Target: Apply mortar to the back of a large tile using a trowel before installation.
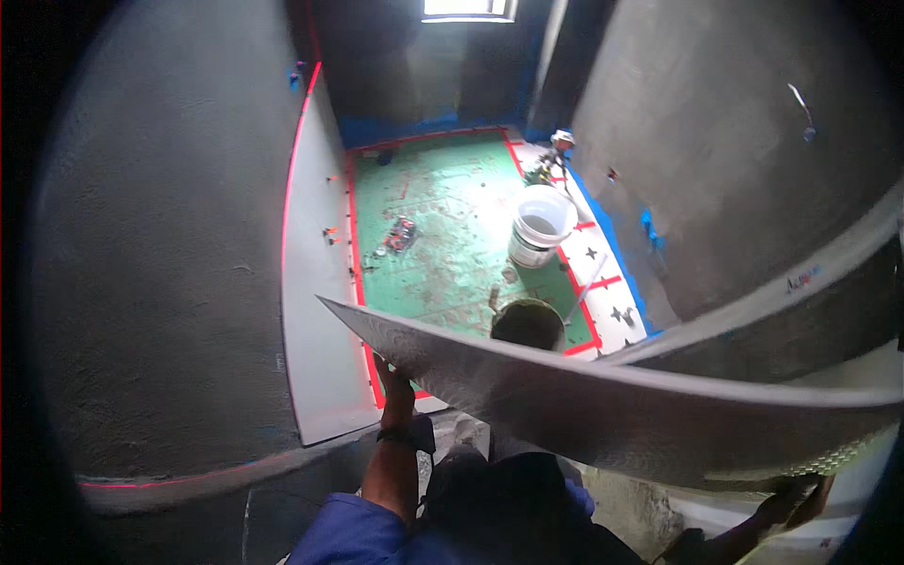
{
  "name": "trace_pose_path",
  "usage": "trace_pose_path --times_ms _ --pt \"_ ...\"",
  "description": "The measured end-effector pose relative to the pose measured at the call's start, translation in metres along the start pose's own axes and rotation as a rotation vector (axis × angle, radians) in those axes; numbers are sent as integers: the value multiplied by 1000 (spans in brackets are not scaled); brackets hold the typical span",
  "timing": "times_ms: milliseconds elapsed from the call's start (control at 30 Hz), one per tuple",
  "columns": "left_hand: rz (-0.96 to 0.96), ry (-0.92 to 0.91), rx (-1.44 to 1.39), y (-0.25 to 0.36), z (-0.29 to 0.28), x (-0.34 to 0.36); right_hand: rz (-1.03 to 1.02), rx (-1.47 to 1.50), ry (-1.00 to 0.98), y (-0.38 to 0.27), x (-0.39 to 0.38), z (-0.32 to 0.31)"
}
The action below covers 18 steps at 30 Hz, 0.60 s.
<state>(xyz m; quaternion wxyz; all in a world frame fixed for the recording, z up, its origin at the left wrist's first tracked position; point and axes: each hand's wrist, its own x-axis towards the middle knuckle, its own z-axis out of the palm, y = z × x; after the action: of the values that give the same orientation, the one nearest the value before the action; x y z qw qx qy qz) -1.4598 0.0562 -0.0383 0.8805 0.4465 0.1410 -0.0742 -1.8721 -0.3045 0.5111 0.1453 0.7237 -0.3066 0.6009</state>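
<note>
A long grey panel [603, 405], its face coated in ridged grey material, spans from the middle of the view to the right edge. My left hand [395, 381] grips it near the pointed left end, partly hidden behind it, with a dark band on the wrist. Along the lower right edge, my right hand [796, 499] also holds the panel. Beyond the panel are a dark bucket [525, 322], partly covered by it, and a white bucket [534, 243] on the green floor sheet [433, 179].
A white panel [320, 339] with a red line along its edge stands on the left wall [160, 235]. White floor tiles [610, 311] with black spacers and red tape run along the right. A tool [556, 155] is behind the white bucket; small items [400, 235] lie on the sheet.
</note>
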Motion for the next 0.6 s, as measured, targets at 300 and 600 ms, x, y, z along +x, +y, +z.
trace_pose_path --times_ms 300,600 --pt "26 -20 43 42 42 23 -9 310 -329 -99 62 156" --pt "-96 47 -45 39 107 156 125 537 -671 -159 97 363"
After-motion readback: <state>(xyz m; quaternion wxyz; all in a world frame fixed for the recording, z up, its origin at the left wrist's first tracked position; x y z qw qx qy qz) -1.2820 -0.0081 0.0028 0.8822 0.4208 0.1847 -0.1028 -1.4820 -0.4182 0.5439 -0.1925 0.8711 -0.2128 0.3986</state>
